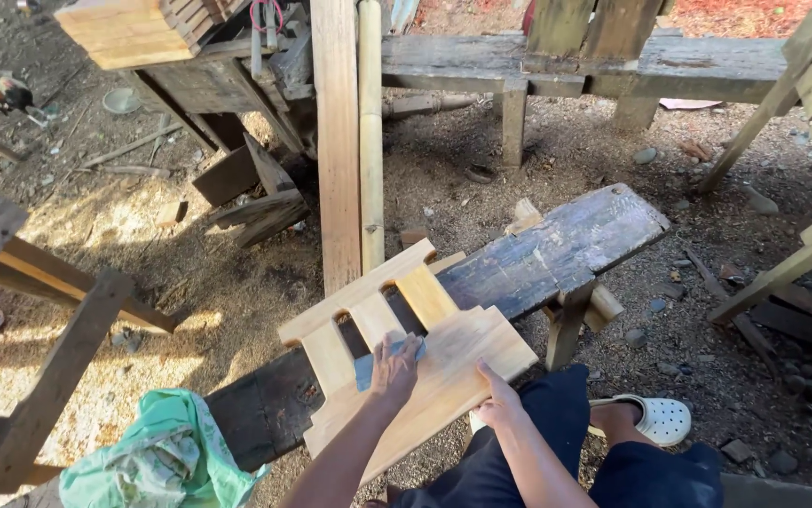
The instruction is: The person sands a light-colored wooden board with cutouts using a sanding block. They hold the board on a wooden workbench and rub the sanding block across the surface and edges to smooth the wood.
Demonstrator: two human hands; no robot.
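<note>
A dark bench lies under both hands, carrying a pale slatted wooden panel. The right hand rests flat and open on the panel's near edge; the left hand presses a grey sandpaper sheet beneath its closed fingers.

A pale, flat wooden panel with three upright slats and a notched top rail lies tilted across a dark, weathered plank bench. A small grey sheet of sandpaper rests flat on the panel's near slats.
</note>
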